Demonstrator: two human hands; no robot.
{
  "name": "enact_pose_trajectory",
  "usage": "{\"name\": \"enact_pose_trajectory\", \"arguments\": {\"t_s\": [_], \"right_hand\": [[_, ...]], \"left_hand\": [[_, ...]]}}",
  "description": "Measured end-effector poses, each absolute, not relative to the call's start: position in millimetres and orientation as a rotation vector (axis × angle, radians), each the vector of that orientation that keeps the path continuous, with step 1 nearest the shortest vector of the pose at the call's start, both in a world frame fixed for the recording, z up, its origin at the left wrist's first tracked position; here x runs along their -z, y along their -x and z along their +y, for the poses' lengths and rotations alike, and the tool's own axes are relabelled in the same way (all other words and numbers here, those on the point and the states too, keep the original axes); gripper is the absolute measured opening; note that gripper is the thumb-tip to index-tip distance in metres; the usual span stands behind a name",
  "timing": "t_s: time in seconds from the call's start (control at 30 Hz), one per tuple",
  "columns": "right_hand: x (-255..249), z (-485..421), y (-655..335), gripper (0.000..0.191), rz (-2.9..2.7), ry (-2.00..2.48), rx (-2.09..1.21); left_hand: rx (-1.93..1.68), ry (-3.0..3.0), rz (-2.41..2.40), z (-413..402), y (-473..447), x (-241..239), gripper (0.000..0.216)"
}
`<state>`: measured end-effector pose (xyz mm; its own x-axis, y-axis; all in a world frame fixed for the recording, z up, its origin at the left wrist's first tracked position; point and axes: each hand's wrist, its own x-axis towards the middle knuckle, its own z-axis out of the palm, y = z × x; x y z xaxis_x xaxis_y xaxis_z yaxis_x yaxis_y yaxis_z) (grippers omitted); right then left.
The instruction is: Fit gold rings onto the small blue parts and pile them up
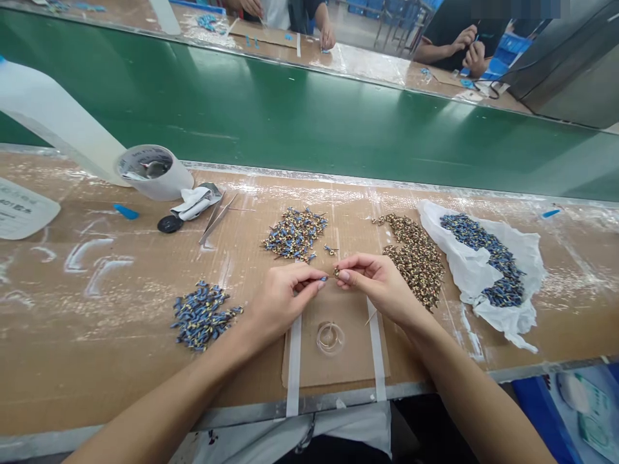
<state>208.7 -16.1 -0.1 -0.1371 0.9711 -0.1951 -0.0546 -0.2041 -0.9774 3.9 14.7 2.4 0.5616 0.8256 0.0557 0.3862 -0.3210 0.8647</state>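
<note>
A small blue piece sits in mid-picture, just above a cardboard pad, pinched between the thumb and index finger of the person's left hand. Its long axis seems to run roughly left to right, with one end toward the right hand, though the fingertips cover much of it and it is too small to be sure. The right thumb and index finger pinch a tiny brass-coloured piece, just beside the blue one; whether the two touch cannot be told.

Just beyond the fingers lies a loose mixed blue-and-brass part, next to a heap of similar parts. Nearer the person, on the pad between two pale tape strips, is a clear round dish. Left of the left hand is a pile of blue pieces; beyond the right forearm are a brass-coloured pile and, farther right, more blue parts on crumpled white wrapping.

Farther left, tweezers lie near a black cap and a tape roll. Past a green divider, two other people work with their hands at another bench.
</note>
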Motion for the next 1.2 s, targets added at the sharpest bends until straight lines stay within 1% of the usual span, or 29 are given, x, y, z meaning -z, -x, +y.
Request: {"name": "enact_pose_trajectory", "arguments": {"t_s": [0.23,0.43,0.63,0.83,1.0,1.2], "right_hand": [[1,-20,-199,0.017,-1.062,1.248,-1.489],[1,-21,-197,0.015,-1.119,1.263,-1.473],[1,-21,-197,0.017,-1.131,1.262,-1.495],[-4,-24,-194,0.013,-1.201,1.209,-1.466],[-4,-28,-193,0.010,-1.271,1.176,-1.451],[-4,-30,-193,0.011,-1.298,1.150,-1.455]], "left_hand": [[-0.720,-2.206,0.959,11,-2,1,0.015],[-0.680,-2.244,0.965,10,-2,0,0.016],[-0.710,-2.295,0.891,11,-1,3,0.016],[-0.695,-2.424,0.788,16,3,5,0.020],[-0.652,-2.527,0.736,16,4,1,0.022],[-0.671,-2.562,0.700,15,4,-6,0.025]]}}
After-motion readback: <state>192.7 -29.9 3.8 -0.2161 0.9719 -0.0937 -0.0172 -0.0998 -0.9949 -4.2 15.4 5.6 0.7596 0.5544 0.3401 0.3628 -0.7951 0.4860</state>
